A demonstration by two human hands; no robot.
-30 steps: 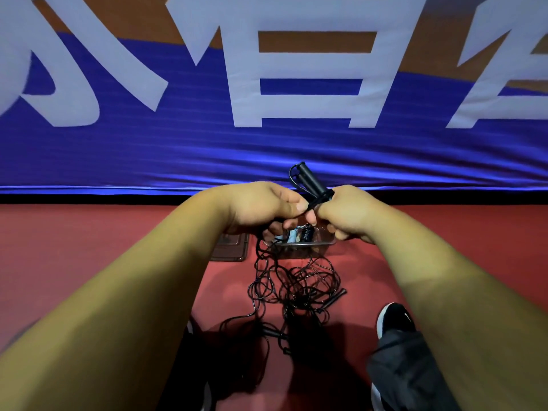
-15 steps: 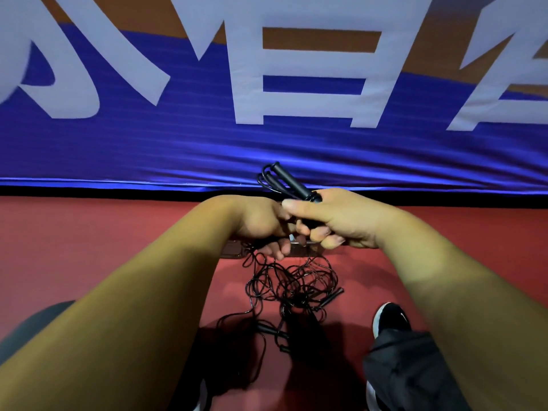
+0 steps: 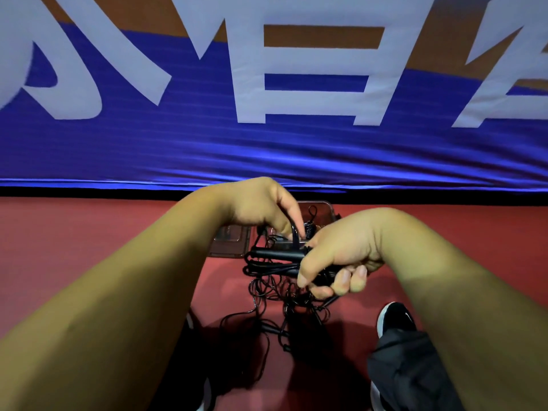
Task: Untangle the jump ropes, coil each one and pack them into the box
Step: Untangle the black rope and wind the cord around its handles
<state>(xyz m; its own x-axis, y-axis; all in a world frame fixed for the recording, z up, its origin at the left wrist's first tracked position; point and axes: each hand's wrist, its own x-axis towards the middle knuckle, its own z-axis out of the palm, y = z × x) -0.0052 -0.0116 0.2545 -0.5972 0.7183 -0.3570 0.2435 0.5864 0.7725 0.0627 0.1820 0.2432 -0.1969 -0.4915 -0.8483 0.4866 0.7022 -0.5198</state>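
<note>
The right hand (image 3: 335, 262) was curled tight round the black jump rope handles (image 3: 275, 256), which pointed to 9 o'clock, while the left hand (image 3: 261, 209) at its 11 o'clock pinched the cord (image 3: 294, 235), over the clear box (image 3: 329, 207), with the tangled ropes (image 3: 281, 301) at 6 o'clock

cut-off white characters (image 3: 308, 59) on banner (image 3: 207, 155)

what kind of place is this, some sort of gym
Probably an indoor sports hall, at the edge of a court. The clues are the red sports floor, the big blue banner with white characters running along its edge, and the tangled black jump ropes by a clear box.
</note>
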